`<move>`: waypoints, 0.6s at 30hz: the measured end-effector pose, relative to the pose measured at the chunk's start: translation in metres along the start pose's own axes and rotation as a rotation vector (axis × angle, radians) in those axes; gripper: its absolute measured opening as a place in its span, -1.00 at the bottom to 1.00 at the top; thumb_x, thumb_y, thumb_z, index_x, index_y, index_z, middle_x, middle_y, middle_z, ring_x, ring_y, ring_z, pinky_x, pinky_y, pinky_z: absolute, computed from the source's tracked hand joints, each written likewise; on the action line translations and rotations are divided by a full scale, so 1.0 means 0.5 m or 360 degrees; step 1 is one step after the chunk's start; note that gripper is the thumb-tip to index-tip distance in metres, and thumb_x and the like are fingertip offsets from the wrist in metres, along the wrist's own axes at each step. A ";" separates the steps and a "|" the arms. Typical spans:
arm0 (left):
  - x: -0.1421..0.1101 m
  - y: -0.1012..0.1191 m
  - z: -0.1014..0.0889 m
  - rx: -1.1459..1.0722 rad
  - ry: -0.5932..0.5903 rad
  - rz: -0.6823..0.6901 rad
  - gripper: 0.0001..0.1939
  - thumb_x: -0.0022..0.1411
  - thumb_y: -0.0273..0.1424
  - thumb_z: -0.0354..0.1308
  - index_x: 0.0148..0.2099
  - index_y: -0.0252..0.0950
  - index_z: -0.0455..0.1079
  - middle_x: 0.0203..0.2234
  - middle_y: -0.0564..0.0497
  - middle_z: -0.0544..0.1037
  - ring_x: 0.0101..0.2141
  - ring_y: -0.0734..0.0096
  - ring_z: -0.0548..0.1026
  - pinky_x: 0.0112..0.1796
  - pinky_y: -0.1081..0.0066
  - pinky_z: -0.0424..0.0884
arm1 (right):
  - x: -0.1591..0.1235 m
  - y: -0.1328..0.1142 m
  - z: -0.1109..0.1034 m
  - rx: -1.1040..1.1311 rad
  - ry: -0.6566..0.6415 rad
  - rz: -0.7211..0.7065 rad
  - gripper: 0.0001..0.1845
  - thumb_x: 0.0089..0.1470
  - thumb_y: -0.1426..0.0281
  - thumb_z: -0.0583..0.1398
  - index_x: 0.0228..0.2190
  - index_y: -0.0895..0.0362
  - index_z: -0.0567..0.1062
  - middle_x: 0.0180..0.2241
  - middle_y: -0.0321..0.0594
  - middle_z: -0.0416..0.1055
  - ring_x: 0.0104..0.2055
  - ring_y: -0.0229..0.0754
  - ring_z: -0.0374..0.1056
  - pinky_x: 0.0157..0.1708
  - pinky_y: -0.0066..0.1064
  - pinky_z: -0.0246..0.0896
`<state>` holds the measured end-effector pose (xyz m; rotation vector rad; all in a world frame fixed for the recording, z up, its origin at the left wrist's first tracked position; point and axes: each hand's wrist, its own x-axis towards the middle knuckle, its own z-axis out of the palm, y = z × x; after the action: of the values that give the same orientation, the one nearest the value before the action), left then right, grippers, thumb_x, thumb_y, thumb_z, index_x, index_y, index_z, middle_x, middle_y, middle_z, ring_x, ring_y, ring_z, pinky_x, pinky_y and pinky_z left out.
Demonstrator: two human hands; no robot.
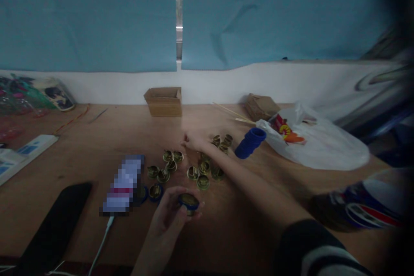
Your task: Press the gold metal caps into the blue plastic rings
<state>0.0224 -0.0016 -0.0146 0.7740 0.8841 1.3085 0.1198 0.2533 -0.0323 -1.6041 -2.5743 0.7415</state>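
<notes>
My left hand is near the table's front and is closed round a small blue ring with a brass cap in it. My right hand reaches forward over the wooden table, its fingers pinched together just beyond a scatter of several brass caps. Whether it holds one I cannot make out. Two more blue rings with brass caps lie left of my left hand. A stack of blue rings lies on its side to the right of the caps.
A phone with a white cable lies left of the caps, a black flat object at the front left. Two cardboard boxes stand at the back, a white plastic bag at the right, a power strip at the left.
</notes>
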 end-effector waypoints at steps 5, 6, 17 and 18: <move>0.001 0.010 0.003 -0.0007 0.0135 0.0003 -0.70 0.17 -0.29 0.26 -0.07 -0.22 0.36 -0.08 -0.14 0.55 -0.20 0.21 0.58 -0.20 0.29 0.52 | -0.009 0.002 -0.023 0.0136 0.0035 -0.0065 -0.68 0.22 0.31 0.16 -0.02 0.16 0.40 -0.01 -0.10 0.38 -0.09 -0.10 0.39 -0.13 -0.15 0.37; 0.002 0.011 0.002 -0.0002 0.0134 0.0011 -0.70 0.16 -0.30 0.26 -0.06 -0.21 0.36 -0.06 -0.14 0.55 -0.19 0.21 0.58 -0.20 0.28 0.51 | -0.011 0.003 -0.029 0.0177 0.0054 -0.0089 -0.68 0.22 0.31 0.16 -0.02 0.16 0.40 -0.01 -0.11 0.38 -0.09 -0.10 0.39 -0.13 -0.15 0.37; 0.004 -0.014 -0.026 -0.0013 0.0175 0.0215 -0.64 0.13 -0.30 0.29 -0.03 -0.21 0.34 -0.04 -0.20 0.53 -0.16 0.13 0.57 -0.18 0.23 0.46 | -0.114 -0.012 -0.117 0.0861 0.0233 -0.0325 -0.87 0.18 0.38 0.16 -0.41 0.16 0.37 -0.51 -0.33 0.34 -0.54 -0.33 0.28 -0.53 -0.47 0.24; 0.003 -0.013 -0.026 -0.0012 0.0182 0.0222 -0.64 0.13 -0.30 0.29 -0.03 -0.21 0.34 -0.05 -0.19 0.54 -0.16 0.14 0.57 -0.16 0.23 0.45 | -0.136 -0.016 -0.121 0.0932 0.0207 -0.0337 -0.86 0.19 0.38 0.15 -0.41 0.15 0.36 -0.51 -0.32 0.35 -0.54 -0.32 0.28 -0.53 -0.47 0.23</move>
<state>0.0139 -0.0007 -0.0263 0.7720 0.9287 1.4901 0.1606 0.2158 0.0401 -1.1382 -2.1070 1.1777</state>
